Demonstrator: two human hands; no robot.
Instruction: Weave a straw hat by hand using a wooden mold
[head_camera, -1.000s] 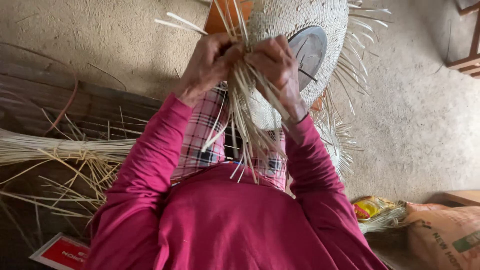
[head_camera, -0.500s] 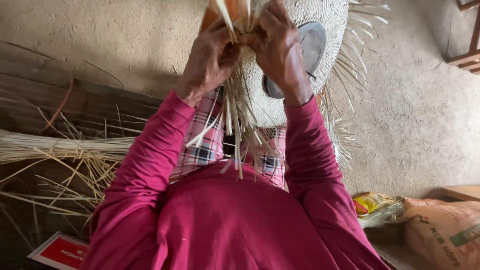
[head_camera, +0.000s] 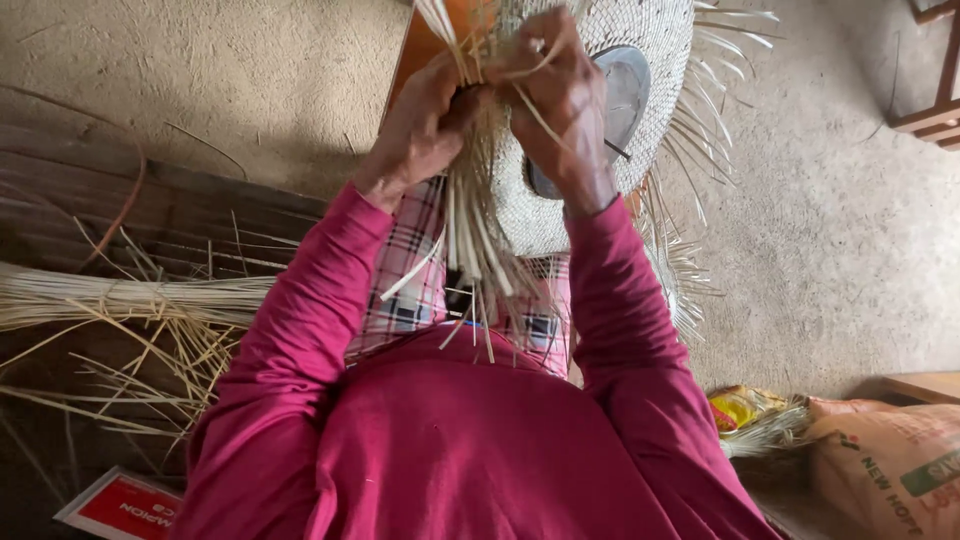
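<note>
Both hands were closed on pale straw strands (head_camera: 478, 235) at the woven hat's (head_camera: 560, 190) edge above the lap, the left hand (head_camera: 425, 125) gripping the hanging bunch, the right hand (head_camera: 560, 95) pinching single strands beside it.

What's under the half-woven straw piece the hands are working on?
Under the woven straw piece a wooden surface shows at its left edge, with concrete floor around. The weave and both hands cover whatever is directly beneath.
</note>
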